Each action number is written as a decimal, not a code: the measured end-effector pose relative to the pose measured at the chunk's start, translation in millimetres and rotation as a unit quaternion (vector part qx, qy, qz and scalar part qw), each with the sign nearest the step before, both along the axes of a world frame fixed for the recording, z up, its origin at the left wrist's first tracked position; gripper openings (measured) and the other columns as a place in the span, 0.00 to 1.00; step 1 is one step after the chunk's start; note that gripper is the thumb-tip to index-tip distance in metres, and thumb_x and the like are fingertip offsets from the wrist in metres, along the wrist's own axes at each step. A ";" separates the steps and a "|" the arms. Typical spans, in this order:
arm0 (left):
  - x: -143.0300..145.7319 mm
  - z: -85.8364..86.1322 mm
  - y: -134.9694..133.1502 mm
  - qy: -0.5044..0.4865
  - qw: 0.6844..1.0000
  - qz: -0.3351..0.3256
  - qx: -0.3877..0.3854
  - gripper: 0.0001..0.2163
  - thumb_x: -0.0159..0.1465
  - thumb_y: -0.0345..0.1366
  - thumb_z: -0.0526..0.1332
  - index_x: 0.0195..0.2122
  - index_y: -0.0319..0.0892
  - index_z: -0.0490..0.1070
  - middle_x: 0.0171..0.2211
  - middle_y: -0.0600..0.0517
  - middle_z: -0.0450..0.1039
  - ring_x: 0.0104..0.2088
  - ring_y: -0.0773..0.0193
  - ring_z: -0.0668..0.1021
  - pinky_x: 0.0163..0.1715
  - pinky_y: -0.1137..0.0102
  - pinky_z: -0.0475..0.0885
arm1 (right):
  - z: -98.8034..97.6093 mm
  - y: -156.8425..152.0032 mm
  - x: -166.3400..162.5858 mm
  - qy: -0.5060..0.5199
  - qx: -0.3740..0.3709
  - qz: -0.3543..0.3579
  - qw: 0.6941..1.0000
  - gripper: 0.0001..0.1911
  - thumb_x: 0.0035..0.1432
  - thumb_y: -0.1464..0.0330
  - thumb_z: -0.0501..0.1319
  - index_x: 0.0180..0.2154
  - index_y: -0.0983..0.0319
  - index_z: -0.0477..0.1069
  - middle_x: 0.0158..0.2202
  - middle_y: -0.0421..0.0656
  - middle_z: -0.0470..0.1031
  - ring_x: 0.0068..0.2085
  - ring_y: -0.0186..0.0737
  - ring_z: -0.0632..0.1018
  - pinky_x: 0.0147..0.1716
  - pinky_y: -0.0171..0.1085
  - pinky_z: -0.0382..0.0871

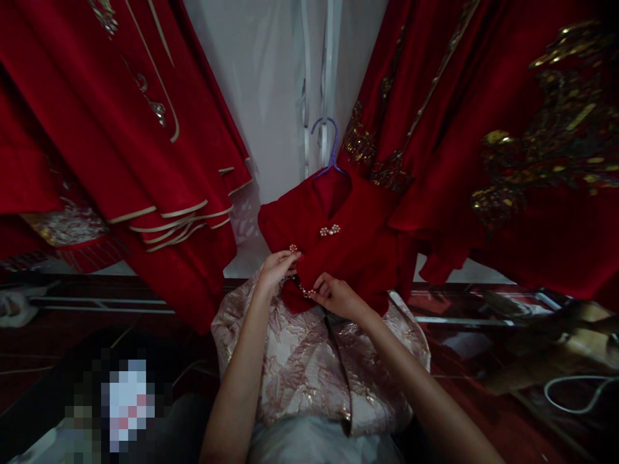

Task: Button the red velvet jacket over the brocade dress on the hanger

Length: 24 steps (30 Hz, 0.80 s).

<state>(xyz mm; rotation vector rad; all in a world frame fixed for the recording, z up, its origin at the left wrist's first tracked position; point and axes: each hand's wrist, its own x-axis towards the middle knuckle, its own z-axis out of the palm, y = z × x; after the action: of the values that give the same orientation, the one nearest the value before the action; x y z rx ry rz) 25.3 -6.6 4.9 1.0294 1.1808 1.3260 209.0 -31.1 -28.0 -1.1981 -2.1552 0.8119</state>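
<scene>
A red jacket (358, 251) hangs from a purple hanger (333, 151) in front of me, its lower part spread over a pale pink and gold brocade garment (294, 361). Across its chest sits a flower-shaped beaded clasp (329, 230). My left hand (279, 265) pinches the jacket's left edge, just under a small beaded flower (293, 248). Closed at the lower hem, my right hand (334, 295) has its fingertips on a string of beads (305, 291) that runs toward the left hand. The fingers partly cover where the beads meet the cloth.
Red garments with cream piping (184, 161) hang at the left. More red garments with gold sequins (546, 129) crowd the right. A metal rail (101, 303) runs low behind. On the right floor lie brown wrapped items (556, 348) and a white cord loop (575, 409).
</scene>
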 end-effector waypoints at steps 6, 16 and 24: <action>12.7 17.0 0.3 0.118 0.989 -0.040 0.085 0.17 0.56 0.49 0.61 0.34 0.38 0.74 0.33 0.49 0.76 0.30 0.67 0.75 0.31 0.73 0.70 | 3.8 1.0 6.6 0.010 -0.025 0.044 0.999 0.10 0.55 0.63 0.59 0.36 0.61 0.64 0.26 0.40 0.75 0.27 0.33 0.76 0.26 0.31 0.66; 53.7 85.4 4.5 0.585 0.711 0.042 0.387 0.12 0.62 0.42 0.57 0.42 0.42 0.71 0.42 0.46 0.65 0.46 0.55 0.66 0.46 0.60 0.63 | 17.6 1.4 28.3 -0.035 -0.093 0.104 0.990 0.15 0.53 0.67 0.62 0.43 0.63 0.66 0.31 0.42 0.76 0.31 0.34 0.76 0.29 0.32 0.68; 44.6 98.2 26.4 0.593 0.657 -0.107 0.453 0.07 0.62 0.38 0.56 0.37 0.42 0.69 0.40 0.49 0.69 0.45 0.59 0.67 0.53 0.58 0.52 | 47.6 -11.3 39.2 -0.023 -0.125 0.135 0.983 0.15 0.53 0.65 0.62 0.43 0.62 0.69 0.31 0.43 0.77 0.32 0.35 0.76 0.31 0.34 0.69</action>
<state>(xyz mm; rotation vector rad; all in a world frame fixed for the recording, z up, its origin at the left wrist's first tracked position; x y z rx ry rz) 70.0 19.7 103.1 2.9854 1.1131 0.9193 248.2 -42.4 19.6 -1.0617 -2.3389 1.2129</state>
